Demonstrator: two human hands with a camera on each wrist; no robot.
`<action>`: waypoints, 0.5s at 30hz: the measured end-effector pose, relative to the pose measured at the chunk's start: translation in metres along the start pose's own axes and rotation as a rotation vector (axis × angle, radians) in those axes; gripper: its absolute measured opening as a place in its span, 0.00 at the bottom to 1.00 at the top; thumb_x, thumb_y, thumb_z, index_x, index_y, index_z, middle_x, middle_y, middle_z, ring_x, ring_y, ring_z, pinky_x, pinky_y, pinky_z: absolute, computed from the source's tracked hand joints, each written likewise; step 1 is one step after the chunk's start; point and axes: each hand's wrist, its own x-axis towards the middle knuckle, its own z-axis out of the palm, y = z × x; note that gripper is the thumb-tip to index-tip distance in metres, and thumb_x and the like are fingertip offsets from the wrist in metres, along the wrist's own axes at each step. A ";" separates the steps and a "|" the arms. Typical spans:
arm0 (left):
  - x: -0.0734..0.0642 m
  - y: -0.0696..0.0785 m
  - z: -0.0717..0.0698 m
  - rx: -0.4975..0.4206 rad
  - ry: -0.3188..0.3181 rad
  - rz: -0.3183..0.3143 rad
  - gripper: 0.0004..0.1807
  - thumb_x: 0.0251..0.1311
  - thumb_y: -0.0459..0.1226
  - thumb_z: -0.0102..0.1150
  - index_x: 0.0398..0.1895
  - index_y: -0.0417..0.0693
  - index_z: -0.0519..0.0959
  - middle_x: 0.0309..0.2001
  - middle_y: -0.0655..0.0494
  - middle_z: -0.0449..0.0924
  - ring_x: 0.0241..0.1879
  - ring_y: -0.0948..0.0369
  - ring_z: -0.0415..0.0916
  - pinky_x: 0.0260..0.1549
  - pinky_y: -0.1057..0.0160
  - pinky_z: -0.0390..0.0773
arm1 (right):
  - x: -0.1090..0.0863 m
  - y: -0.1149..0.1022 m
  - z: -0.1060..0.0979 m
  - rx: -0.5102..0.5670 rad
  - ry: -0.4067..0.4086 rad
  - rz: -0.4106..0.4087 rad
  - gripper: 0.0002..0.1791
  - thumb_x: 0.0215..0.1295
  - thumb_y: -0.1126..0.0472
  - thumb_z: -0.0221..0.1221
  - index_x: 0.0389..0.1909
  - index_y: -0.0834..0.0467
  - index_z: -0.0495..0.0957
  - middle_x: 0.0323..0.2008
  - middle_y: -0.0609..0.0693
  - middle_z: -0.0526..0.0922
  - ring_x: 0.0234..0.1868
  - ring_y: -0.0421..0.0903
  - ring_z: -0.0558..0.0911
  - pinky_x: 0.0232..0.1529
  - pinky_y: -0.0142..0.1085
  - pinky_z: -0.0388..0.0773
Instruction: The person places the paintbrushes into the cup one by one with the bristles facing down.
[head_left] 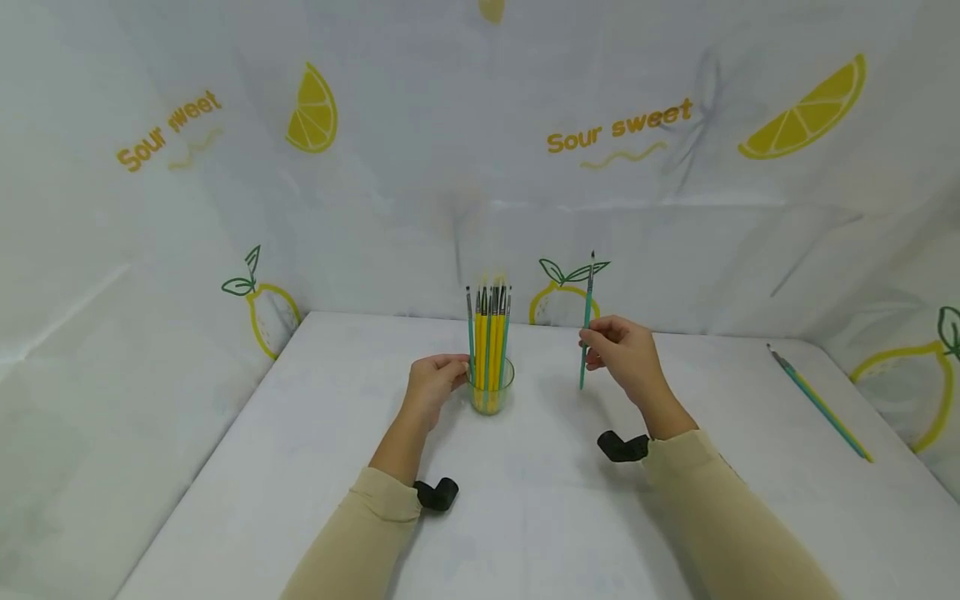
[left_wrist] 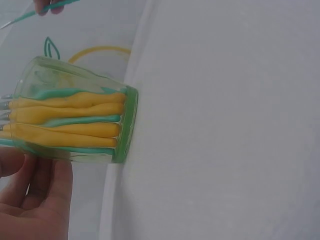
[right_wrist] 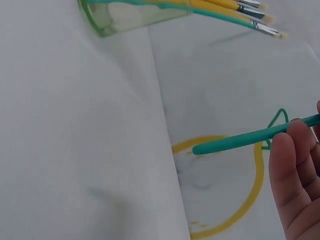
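A clear, green-tinted glass (head_left: 502,398) stands upright on the table, with several yellow and turquoise paintbrushes (head_left: 491,350) in it, bristles up. At its left side my left hand (head_left: 432,385) holds the glass, thumb and fingers near the rim. In the left wrist view the glass (left_wrist: 80,70) shows the brush handles through its wall. To the right of the glass, my right hand (head_left: 628,354) pinches a single turquoise paintbrush (head_left: 588,304) nearly upright, bristles up. The right wrist view shows the rounded handle end of this paintbrush (right_wrist: 230,143) free below the fingers (right_wrist: 283,170).
Two more paintbrushes (head_left: 821,406), one turquoise and one yellow, lie side by side near the right edge of the white table (head_left: 525,517). A white curtain (head_left: 420,183) with lemon prints hangs behind the table. Black wrist devices (head_left: 437,495) sit at both cuffs.
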 end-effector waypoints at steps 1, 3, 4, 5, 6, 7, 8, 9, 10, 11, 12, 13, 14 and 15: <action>0.000 0.000 0.000 0.002 0.001 -0.007 0.11 0.64 0.31 0.57 0.45 0.35 0.83 0.51 0.44 0.82 0.49 0.56 0.83 0.52 0.62 0.83 | 0.000 -0.002 0.005 0.024 -0.005 -0.005 0.17 0.68 0.53 0.61 0.45 0.63 0.77 0.35 0.53 0.84 0.26 0.44 0.83 0.33 0.35 0.87; -0.002 -0.001 0.000 0.005 -0.001 -0.017 0.11 0.64 0.31 0.57 0.46 0.35 0.83 0.51 0.44 0.82 0.48 0.57 0.83 0.52 0.62 0.83 | -0.001 -0.003 0.013 0.067 -0.011 -0.009 0.16 0.67 0.53 0.62 0.45 0.63 0.77 0.34 0.51 0.84 0.26 0.44 0.83 0.33 0.36 0.88; -0.003 -0.001 0.000 0.006 -0.002 -0.019 0.11 0.64 0.32 0.57 0.46 0.35 0.83 0.51 0.44 0.82 0.49 0.57 0.83 0.52 0.62 0.83 | -0.003 -0.004 0.017 0.081 -0.010 -0.014 0.16 0.67 0.54 0.61 0.44 0.63 0.77 0.34 0.51 0.84 0.27 0.44 0.83 0.33 0.36 0.88; -0.004 -0.002 -0.001 0.006 -0.004 -0.019 0.11 0.64 0.31 0.57 0.46 0.35 0.83 0.51 0.44 0.82 0.48 0.57 0.83 0.52 0.62 0.83 | -0.004 -0.005 0.020 0.097 -0.009 -0.020 0.16 0.67 0.54 0.61 0.44 0.63 0.77 0.34 0.50 0.84 0.27 0.43 0.83 0.33 0.36 0.88; -0.005 -0.003 -0.001 0.005 -0.006 -0.017 0.11 0.64 0.31 0.57 0.46 0.35 0.83 0.51 0.44 0.82 0.48 0.57 0.83 0.52 0.62 0.83 | -0.004 -0.006 0.023 0.109 -0.006 -0.026 0.15 0.68 0.55 0.61 0.44 0.64 0.78 0.33 0.50 0.84 0.27 0.43 0.83 0.33 0.36 0.88; -0.006 -0.003 -0.001 0.006 -0.007 -0.017 0.11 0.64 0.31 0.57 0.46 0.35 0.83 0.51 0.44 0.82 0.48 0.57 0.83 0.52 0.62 0.83 | -0.005 -0.007 0.025 0.125 -0.002 -0.030 0.15 0.68 0.55 0.61 0.44 0.64 0.78 0.33 0.49 0.84 0.27 0.43 0.83 0.34 0.36 0.88; -0.006 -0.004 -0.001 0.006 -0.007 -0.015 0.11 0.64 0.31 0.57 0.46 0.34 0.83 0.51 0.43 0.82 0.48 0.57 0.83 0.52 0.62 0.83 | -0.005 -0.008 0.028 0.140 0.001 -0.035 0.15 0.67 0.56 0.61 0.44 0.65 0.78 0.33 0.49 0.85 0.28 0.43 0.83 0.34 0.36 0.88; -0.007 -0.004 -0.001 0.006 -0.007 -0.012 0.11 0.64 0.31 0.57 0.46 0.34 0.83 0.51 0.43 0.82 0.48 0.56 0.83 0.52 0.62 0.83 | -0.005 -0.010 0.030 0.155 0.006 -0.040 0.15 0.67 0.56 0.62 0.44 0.65 0.78 0.32 0.49 0.85 0.28 0.42 0.83 0.34 0.35 0.88; -0.006 -0.004 -0.001 0.010 -0.005 -0.004 0.11 0.64 0.31 0.57 0.46 0.34 0.83 0.52 0.43 0.82 0.48 0.56 0.83 0.52 0.61 0.83 | -0.004 -0.012 0.032 0.174 0.010 -0.048 0.15 0.67 0.56 0.62 0.44 0.65 0.78 0.32 0.49 0.85 0.28 0.42 0.83 0.34 0.35 0.88; -0.006 -0.004 -0.001 0.008 -0.005 0.005 0.12 0.64 0.31 0.57 0.46 0.34 0.83 0.51 0.43 0.82 0.48 0.56 0.83 0.52 0.61 0.83 | -0.002 -0.013 0.034 0.196 0.015 -0.055 0.15 0.67 0.57 0.62 0.44 0.66 0.78 0.32 0.49 0.85 0.28 0.42 0.84 0.34 0.35 0.88; -0.005 -0.003 -0.001 0.007 -0.004 0.009 0.12 0.64 0.31 0.56 0.46 0.34 0.83 0.52 0.43 0.82 0.49 0.56 0.83 0.52 0.61 0.83 | -0.001 -0.016 0.036 0.217 0.018 -0.059 0.15 0.67 0.57 0.62 0.44 0.66 0.78 0.32 0.49 0.85 0.28 0.42 0.84 0.35 0.35 0.88; -0.004 -0.002 -0.001 0.007 -0.006 0.013 0.12 0.64 0.31 0.56 0.46 0.34 0.83 0.52 0.43 0.82 0.49 0.55 0.83 0.52 0.61 0.83 | 0.001 -0.017 0.039 0.236 0.020 -0.063 0.15 0.66 0.57 0.63 0.44 0.67 0.77 0.32 0.49 0.86 0.28 0.42 0.84 0.35 0.35 0.88; -0.004 -0.002 -0.001 0.007 -0.007 0.016 0.12 0.64 0.31 0.56 0.46 0.34 0.83 0.52 0.43 0.82 0.49 0.55 0.83 0.52 0.61 0.83 | 0.001 -0.019 0.041 0.253 0.019 -0.066 0.15 0.66 0.58 0.63 0.44 0.67 0.77 0.31 0.49 0.86 0.28 0.42 0.85 0.35 0.35 0.88; -0.003 -0.002 -0.001 0.004 -0.009 0.018 0.12 0.64 0.31 0.56 0.47 0.34 0.83 0.52 0.43 0.82 0.49 0.55 0.83 0.52 0.62 0.83 | 0.002 -0.020 0.043 0.265 0.018 -0.066 0.15 0.66 0.58 0.63 0.44 0.67 0.77 0.31 0.48 0.86 0.28 0.42 0.85 0.35 0.35 0.88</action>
